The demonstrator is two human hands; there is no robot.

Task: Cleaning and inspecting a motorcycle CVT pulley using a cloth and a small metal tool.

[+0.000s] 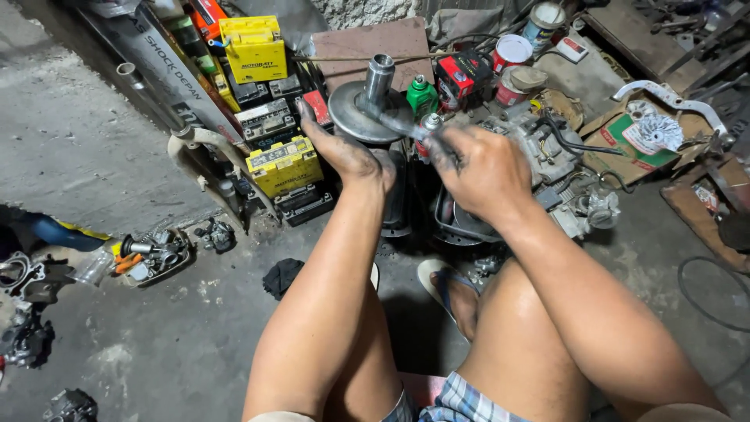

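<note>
My left hand, smeared with grease, grips the rim of a grey metal pulley disc that has an upright steel sleeve at its middle. My right hand is closed around a small tool whose tip rests on the disc near the sleeve. The tool's shape is partly hidden by my fingers. Both hands are held above my knees, over a dark engine part on the floor.
Yellow and black batteries are stacked to the left. A green bottle, red box and tins stand behind. An engine block sits to the right, a cardboard box beyond. Loose parts lie left on the concrete floor.
</note>
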